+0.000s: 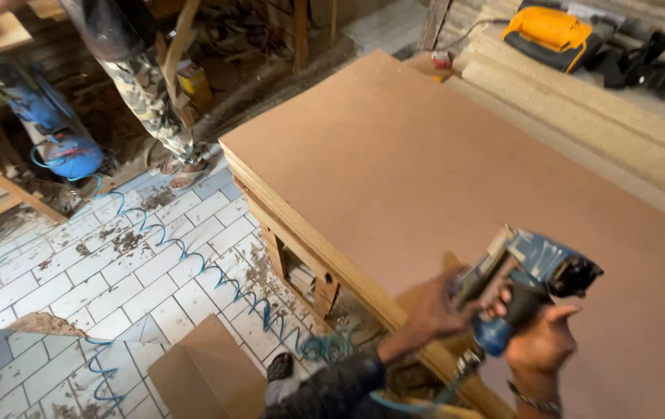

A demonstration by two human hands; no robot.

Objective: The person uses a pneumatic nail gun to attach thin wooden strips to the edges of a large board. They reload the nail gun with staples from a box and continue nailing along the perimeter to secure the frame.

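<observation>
Brown fibreboard desk [441,147], white tiled floor [76,271]. My two hands, left hand [433,306], right hand [542,341], clamped on one blue pneumatic nail gun [530,283]; one blue coiled hose [193,260].

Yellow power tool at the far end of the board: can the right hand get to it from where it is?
Probably not: the right hand is gripping the blue nail gun, and the yellow power tool lies beyond the whole brown board.

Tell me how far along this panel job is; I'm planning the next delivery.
Done: a large brown board already lies flat on the wooden frame. In hand: the right hand grips a blue air nailer, while the left hand works at its magazine. Left: no fasteners show on the board, so nailing it down seems still ahead.
</observation>
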